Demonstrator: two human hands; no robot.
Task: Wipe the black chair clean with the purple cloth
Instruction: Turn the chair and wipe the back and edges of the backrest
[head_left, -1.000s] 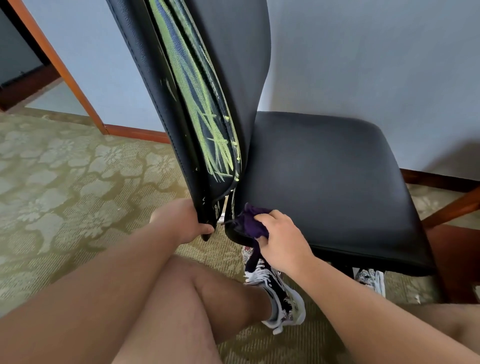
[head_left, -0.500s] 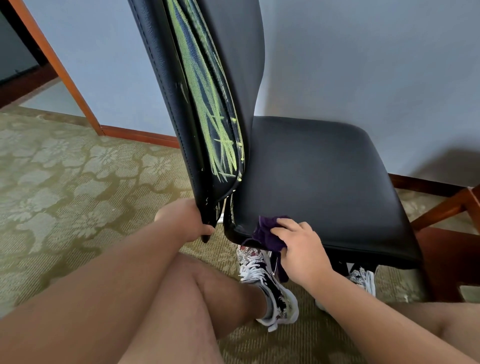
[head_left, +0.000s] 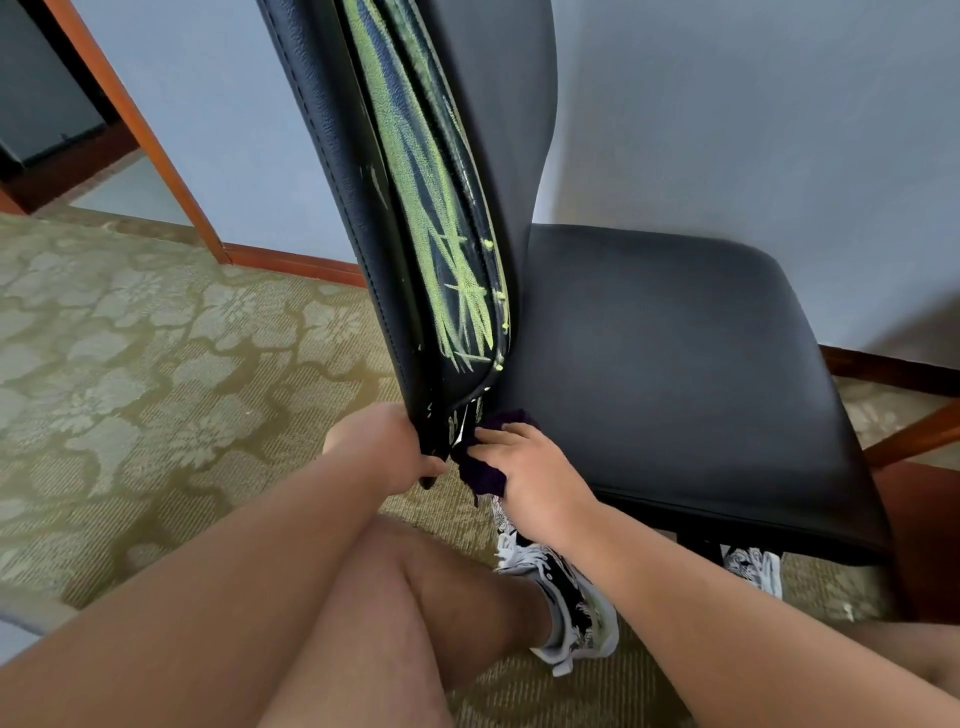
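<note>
At the lower centre of the frame, the right hand (head_left: 530, 478) held the bunched purple cloth (head_left: 480, 470), fingers curled over it. It pressed the cloth into the gap where the near corner of the seat (head_left: 675, 364) met the foot of the backrest (head_left: 493, 104) of the black chair (head_left: 753, 493). Just left of it, the left hand (head_left: 384, 447) gripped the backrest's bottom corner, fingers wrapped round the edge, apparently bracing the chair.

Wiping seemed to be under way at that corner, yet the task looked far from done. Dense yellow-green scribbles (head_left: 421, 208) ran the length of the backrest's side panel, from the top of the frame down to just above the hands. The next move would probably call for lifting the cloth onto that panel and rubbing firmly along it while the left hand steadied the chair.

That panel was narrow, bounded by a stitched seam on its left and a raised rim on its right, so the cloth would need working into both edges. Open patterned carpet (head_left: 130, 364) lay to the left. The wall (head_left: 727, 104) stood close behind the chair, and a bare knee (head_left: 415, 582) and a sneaker (head_left: 566, 587) crowded the space beneath the hands.
</note>
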